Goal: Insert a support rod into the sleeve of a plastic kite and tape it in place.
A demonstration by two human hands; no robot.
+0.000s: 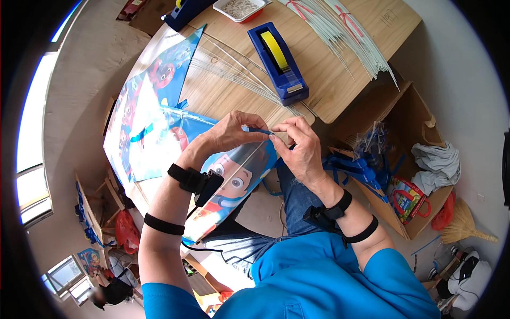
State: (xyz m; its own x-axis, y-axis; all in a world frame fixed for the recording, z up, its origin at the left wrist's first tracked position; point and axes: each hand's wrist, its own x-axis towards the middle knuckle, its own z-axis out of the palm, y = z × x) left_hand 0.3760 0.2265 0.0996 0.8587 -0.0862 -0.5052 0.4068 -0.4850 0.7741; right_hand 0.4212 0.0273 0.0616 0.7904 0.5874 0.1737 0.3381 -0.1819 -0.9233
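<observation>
A glossy, blue-edged kite sail (pixel 229 178) printed with a cartoon figure hangs over the table's near edge toward my lap. My left hand (pixel 236 130) pinches its upper right corner between thumb and fingers. Close beside it, the fingertips of my right hand (pixel 299 146) are pinched together on the same corner. A thin pale rod runs along the sail below my hands. Whatever small piece may lie between my fingertips is hidden. Just beyond my hands stands a blue tape dispenser (pixel 289 87) with a yellow-cored roll.
More printed sails (pixel 146 114) lie on the wooden table (pixel 334 95) at the left. Loose thin rods (pixel 228 74) and tied bundles (pixel 345 32) lie farther back, near a white tray (pixel 239 9) of small pieces. An open cardboard box (pixel 430 199) at the right holds cloth and blue items.
</observation>
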